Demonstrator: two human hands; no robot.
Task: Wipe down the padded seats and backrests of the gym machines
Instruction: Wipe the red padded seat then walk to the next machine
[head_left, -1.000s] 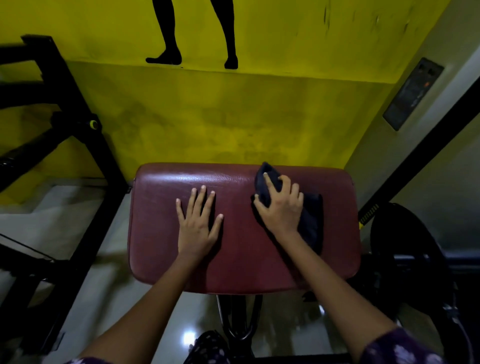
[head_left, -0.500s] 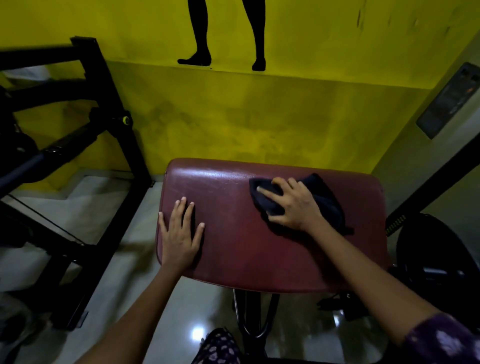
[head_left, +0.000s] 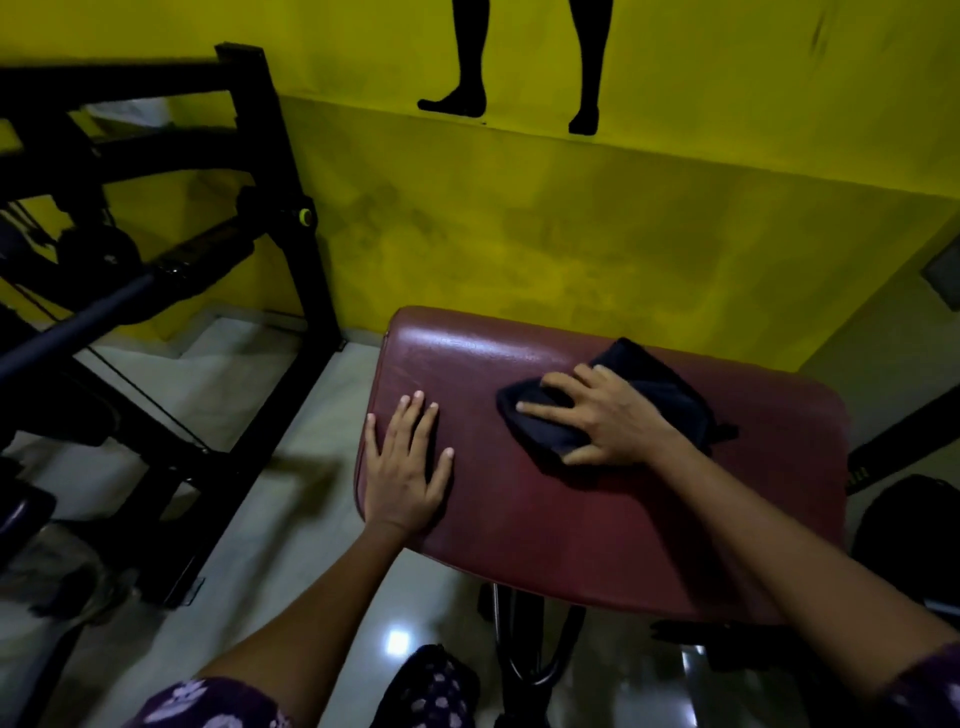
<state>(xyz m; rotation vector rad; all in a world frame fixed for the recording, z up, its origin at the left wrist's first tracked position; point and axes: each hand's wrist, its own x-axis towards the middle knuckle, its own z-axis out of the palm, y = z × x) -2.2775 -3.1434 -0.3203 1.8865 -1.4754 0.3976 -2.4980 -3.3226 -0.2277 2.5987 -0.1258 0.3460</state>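
red seat (head_left: 571, 519): left hand (head_left: 405, 467) flat at its edge (fingers straight), right hand (head_left: 608, 415) presses cloth (head_left: 660, 395).

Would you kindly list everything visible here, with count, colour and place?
Pad: one, maroon, centre right, on a black post.
Cloth: one, dark navy, on the pad's far right part, under the right hand.
Frame: one, black, left, standing on the floor.
Knob: one, yellow-green, on the frame.
Wall: yellow, behind the pad, with two black painted legs.
Floor: pale, glossy, below.
Left hand: flat on the pad's left edge.
Right hand: pressing flat on the cloth.
Sleeves: dark purple, pale floral print, bottom edge.
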